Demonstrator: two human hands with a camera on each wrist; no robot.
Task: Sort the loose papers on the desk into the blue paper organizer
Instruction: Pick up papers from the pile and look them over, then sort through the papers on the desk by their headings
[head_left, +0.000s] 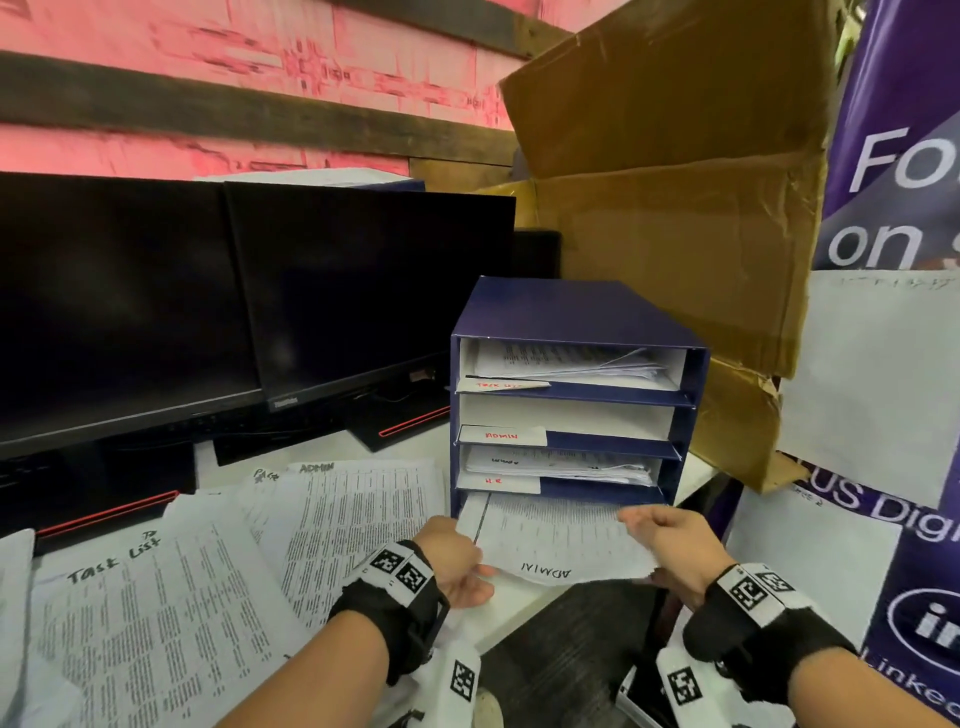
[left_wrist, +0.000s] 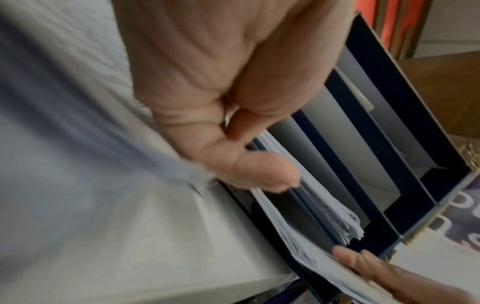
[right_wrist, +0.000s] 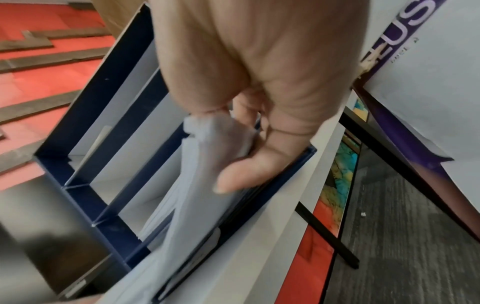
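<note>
Both hands on one sheet here: left hand (head_left: 457, 564) pinching its near-left edge, right hand (head_left: 670, 540) pinching the right. The ADMIN paper (head_left: 556, 540) points lengthwise into the blue organizer (head_left: 582, 306), apparently the bottom slot, while the ADMIN-labelled shelf sits higher.

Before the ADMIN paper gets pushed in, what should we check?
1. Both hands hold the sheet: left hand and right hand pinch the ADMIN paper: ok.
2. Sheet at matching slot: it is at the bottom slot; the ADMIN label is two shelves higher: not ok.
3. ADMIN shelf has room: ok.
4. Blue paper organizer upright: ok.
5. Bottom slot's label: cannot tell.
</note>
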